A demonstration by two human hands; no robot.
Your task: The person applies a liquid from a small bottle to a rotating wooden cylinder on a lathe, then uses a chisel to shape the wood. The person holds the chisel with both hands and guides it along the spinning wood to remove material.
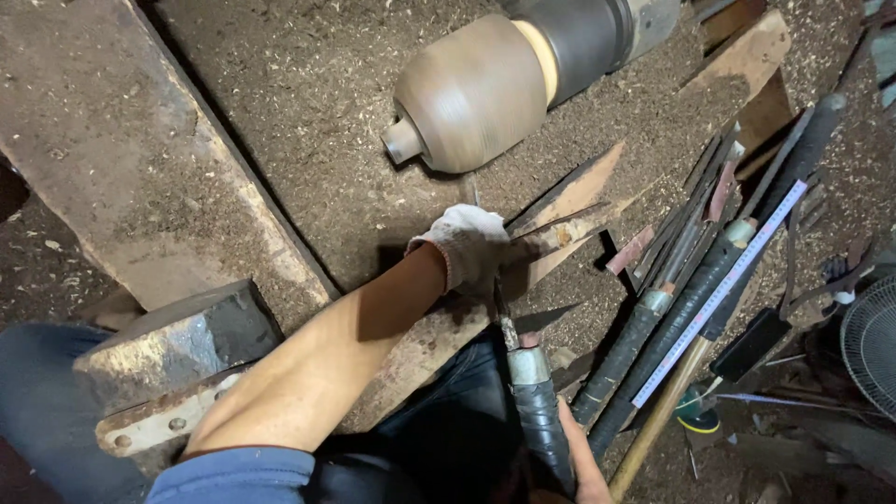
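Note:
My left hand, in a white knit glove, presses down on the metal shaft of a long turning chisel where it lies across a wooden rest. My right hand, bare, grips the chisel's black taped handle at the bottom of the view. The chisel's tip points up toward a rounded brown wooden piece, blurred as if spinning, mounted on a lathe chuck. The tip itself hides behind the glove.
Several other long chisels with black handles and a ruler lie to the right. A thick wooden beam runs at the left, with a metal block near it. Sawdust covers the bed. A fan sits at the right edge.

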